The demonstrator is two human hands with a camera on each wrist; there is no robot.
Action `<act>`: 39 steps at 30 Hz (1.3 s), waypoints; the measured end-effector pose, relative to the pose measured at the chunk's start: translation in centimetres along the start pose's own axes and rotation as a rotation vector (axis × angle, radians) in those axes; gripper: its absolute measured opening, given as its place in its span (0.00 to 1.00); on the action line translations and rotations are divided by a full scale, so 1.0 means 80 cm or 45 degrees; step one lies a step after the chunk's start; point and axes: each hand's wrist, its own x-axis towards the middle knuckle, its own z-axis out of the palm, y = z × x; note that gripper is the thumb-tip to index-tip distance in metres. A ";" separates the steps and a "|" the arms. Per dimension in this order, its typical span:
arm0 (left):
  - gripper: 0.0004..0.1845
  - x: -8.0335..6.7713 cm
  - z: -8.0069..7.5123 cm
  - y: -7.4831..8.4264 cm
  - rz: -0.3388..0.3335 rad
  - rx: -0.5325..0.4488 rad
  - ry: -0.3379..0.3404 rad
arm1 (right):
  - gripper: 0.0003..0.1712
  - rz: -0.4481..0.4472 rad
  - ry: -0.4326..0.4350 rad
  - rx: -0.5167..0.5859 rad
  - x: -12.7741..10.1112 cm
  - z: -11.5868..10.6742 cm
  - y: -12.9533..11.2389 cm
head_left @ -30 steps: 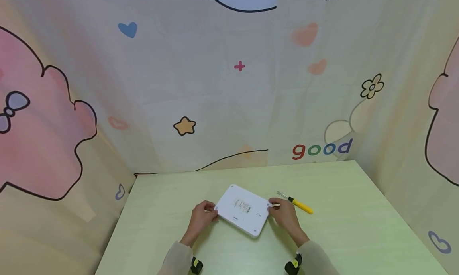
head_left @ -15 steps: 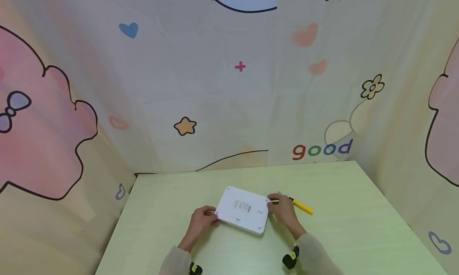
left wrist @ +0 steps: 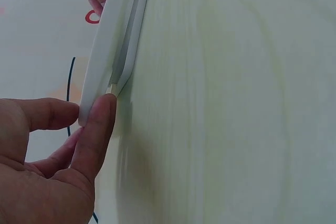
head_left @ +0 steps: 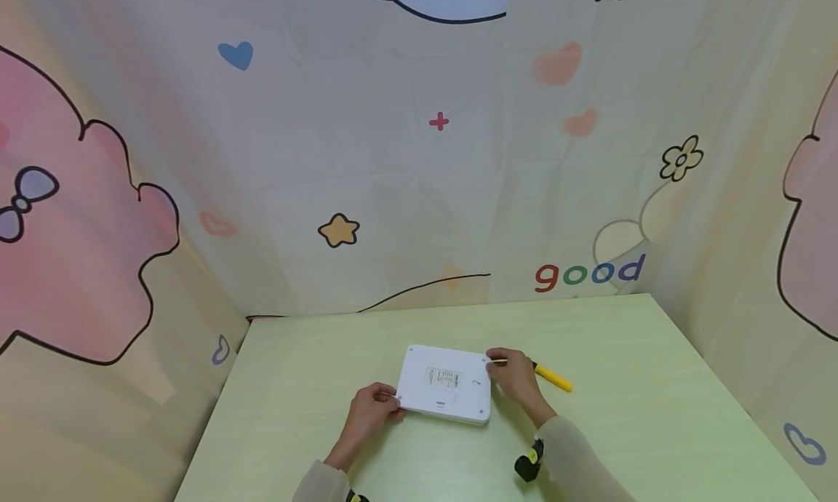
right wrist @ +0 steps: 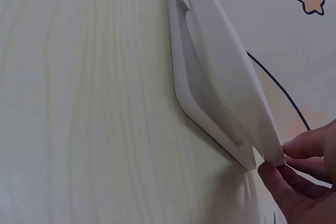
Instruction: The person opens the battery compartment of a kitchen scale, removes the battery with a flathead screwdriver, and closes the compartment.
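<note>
Head view: a white flat device (head_left: 447, 384) lies on the green table (head_left: 628, 429), a yellow screwdriver (head_left: 548, 375) beside it. Left wrist view: the left hand (left wrist: 50, 166) pinches its corner. Right wrist view: the right hand (right wrist: 304, 182) pinches the opposite corner.

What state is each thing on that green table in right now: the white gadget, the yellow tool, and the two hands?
White device: lying label side up on the table; in the right wrist view its casing is split, the upper panel lifted off the lower one at one end.
Left hand: pinches the device's near-left corner.
Right hand: pinches the device's far-right corner.
Yellow-handled screwdriver: lying flat beside the right hand, not held.
</note>
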 end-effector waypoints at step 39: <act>0.18 -0.020 0.018 0.000 0.048 0.050 0.048 | 0.17 -0.063 0.008 0.006 0.020 0.003 0.000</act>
